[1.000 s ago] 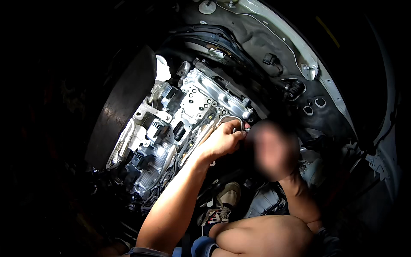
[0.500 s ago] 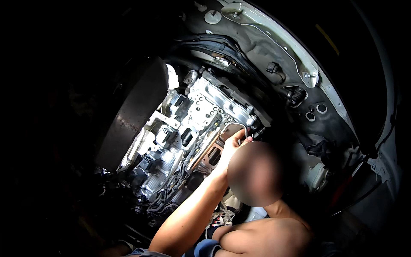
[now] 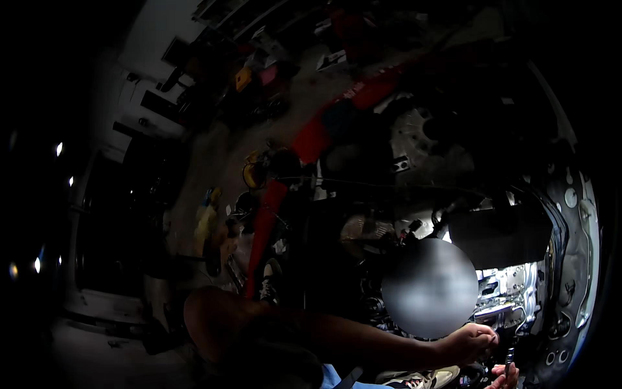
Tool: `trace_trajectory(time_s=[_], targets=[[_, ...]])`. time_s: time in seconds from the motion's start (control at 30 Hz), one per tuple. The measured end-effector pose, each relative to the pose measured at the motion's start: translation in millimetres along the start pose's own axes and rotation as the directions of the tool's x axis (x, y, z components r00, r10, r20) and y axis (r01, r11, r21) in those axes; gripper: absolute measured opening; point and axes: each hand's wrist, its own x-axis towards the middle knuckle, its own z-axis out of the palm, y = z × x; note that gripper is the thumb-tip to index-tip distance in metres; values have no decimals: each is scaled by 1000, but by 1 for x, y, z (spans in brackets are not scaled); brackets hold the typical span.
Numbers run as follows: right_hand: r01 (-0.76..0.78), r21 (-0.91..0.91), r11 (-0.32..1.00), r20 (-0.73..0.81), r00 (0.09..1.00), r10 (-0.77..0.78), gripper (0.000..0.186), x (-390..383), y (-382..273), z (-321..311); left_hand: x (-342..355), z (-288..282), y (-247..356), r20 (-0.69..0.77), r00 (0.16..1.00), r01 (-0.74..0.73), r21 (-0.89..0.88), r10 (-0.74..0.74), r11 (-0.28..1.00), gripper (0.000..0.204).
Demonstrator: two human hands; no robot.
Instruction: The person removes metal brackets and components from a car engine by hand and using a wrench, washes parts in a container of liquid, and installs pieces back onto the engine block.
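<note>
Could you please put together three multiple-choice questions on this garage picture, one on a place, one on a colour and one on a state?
1. Where in the picture is the lit metal assembly?
A. lower right
B. upper left
C. dead centre

2. What colour is the long beam slanting across the middle?
A. white
B. red
C. green

3. How is the left hand set?
A. flat and open
B. curled, fingertips pinched together
C. out of view

Answers:
1. A, it shines by the curved body panel at the right edge.
2. B, it is bright red along its length.
3. B, its fingers close beside a thin dark tool, above the right hand.
</note>
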Motion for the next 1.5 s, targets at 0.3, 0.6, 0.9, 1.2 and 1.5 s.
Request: trace_trajectory(time_s=[0.3,0.6,0.9,1.2,1.5], targets=[[30,-92,995,181,983,-13,35,47,-89,55,-250,-179,269,-497,798,414,44,-340,909,24],[-47,-301,952,370,915,162,37,57,-186,55,-82,-547,438,-558,638,125,755,531,643,31],[-32,-180,983,527,841,123,30,85,-273,133,-2,-599,476,-100,527,48,995,844,88,29],[126,-6,992,196,973,-122,32,239,-273,318,-35,-625,468,-107,586,-448,784,804,431,59],[-35,-320,947,80,995,64,42,373,-216,491,-23,-629,470,-107,605,-507,712,789,486,65]])
